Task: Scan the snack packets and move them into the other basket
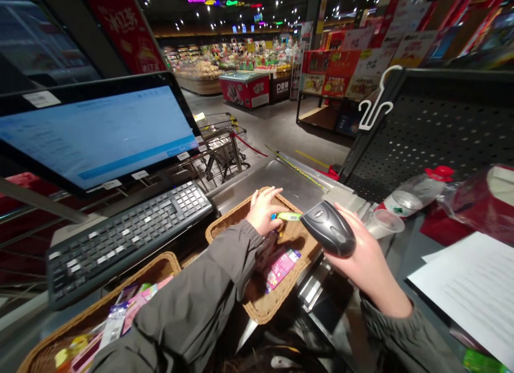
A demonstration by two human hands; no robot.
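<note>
My right hand (361, 255) is closed around a black handheld barcode scanner (329, 227), whose head points left over a wicker basket (257, 306). My left hand (263, 209) reaches into that basket, fingers curled on a small yellow-green packet (288, 216). Pink snack packets (281, 267) lie in the basket below my left sleeve. A second wicker basket (160, 266) with several colourful packets sits at the lower left.
A checkout screen (96, 132) and black keyboard (128, 236) stand at the left. A steel counter (281, 183) lies beyond the basket. At the right are a plastic bottle with red cap (413, 193), a clear cup (383, 223), printed paper (474, 287) and a perforated black panel (437, 132). Shopping trolleys (223, 142) stand behind.
</note>
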